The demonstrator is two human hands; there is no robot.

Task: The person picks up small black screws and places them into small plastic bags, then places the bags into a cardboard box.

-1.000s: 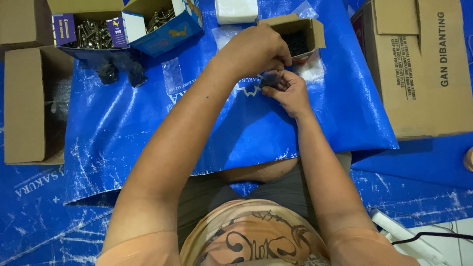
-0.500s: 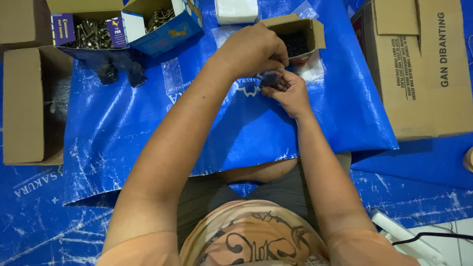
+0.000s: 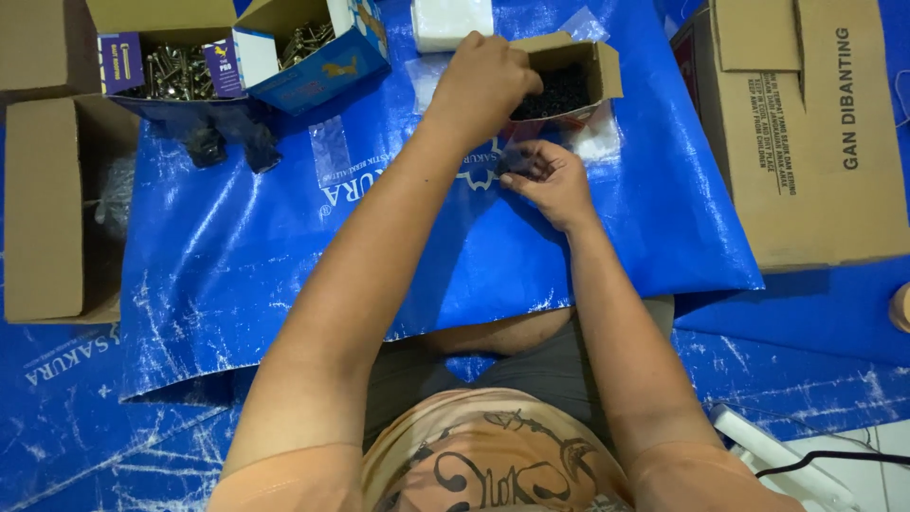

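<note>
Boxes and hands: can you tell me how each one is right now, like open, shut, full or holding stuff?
small cardboard box: open, holds small black pieces
left hand: fingers dipped into that box
right hand: cupped, small dark pieces inside
blue box: open, metal screws inside
purple-flapped box: open, full of silvery screws
left cardboard box: open, contents unclear
big cardboard box: flaps shut

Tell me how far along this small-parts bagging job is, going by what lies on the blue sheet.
Done: I see no filled bags for certain. In hand: the left hand reaches into the small cardboard box of dark parts; the right hand cups a few dark pieces, seemingly in a clear bag. Left: the box looks well stocked, and an empty clear bag lies on the blue sheet.
</note>
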